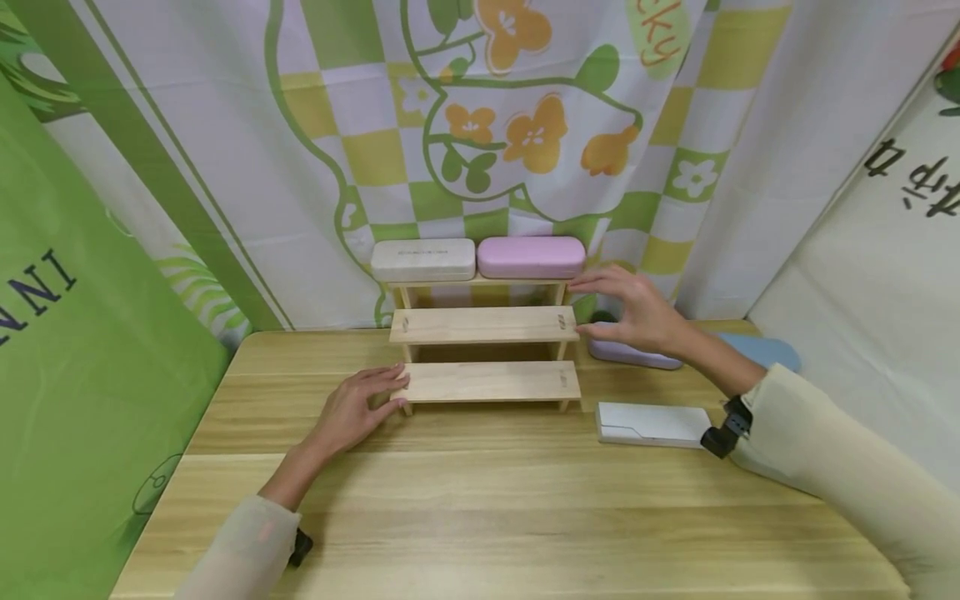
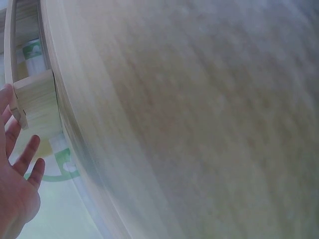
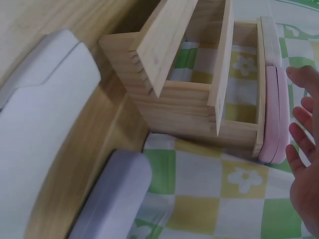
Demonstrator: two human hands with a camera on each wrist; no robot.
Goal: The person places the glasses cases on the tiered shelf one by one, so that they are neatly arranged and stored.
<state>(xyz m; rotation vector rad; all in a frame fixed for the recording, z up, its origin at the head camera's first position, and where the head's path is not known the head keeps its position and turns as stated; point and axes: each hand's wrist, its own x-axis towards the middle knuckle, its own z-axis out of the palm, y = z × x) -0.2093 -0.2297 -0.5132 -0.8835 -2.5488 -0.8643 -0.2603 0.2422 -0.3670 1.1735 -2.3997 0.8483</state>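
A pale wooden three-tier stand (image 1: 487, 382) stands at the back of the table. My left hand (image 1: 354, 408) holds the left end of its lowest board, thumb at the front edge and fingers over the end. On the top tier lie a whitish glasses case (image 1: 423, 260) and a pink glasses case (image 1: 531, 257), side by side. My right hand (image 1: 637, 310) is by the stand's right end, fingers spread and nothing held. In the right wrist view its fingers are beside the pink case (image 3: 274, 114); whether they touch it I cannot tell.
A white case (image 1: 652, 423) lies right of the stand. A lavender case (image 1: 633, 354) and a blue case (image 1: 761, 350) lie further back, partly behind the right arm. Another pale item is mostly under the right sleeve. Patterned cloth (image 1: 525, 175) hangs behind the wooden table (image 1: 480, 508).
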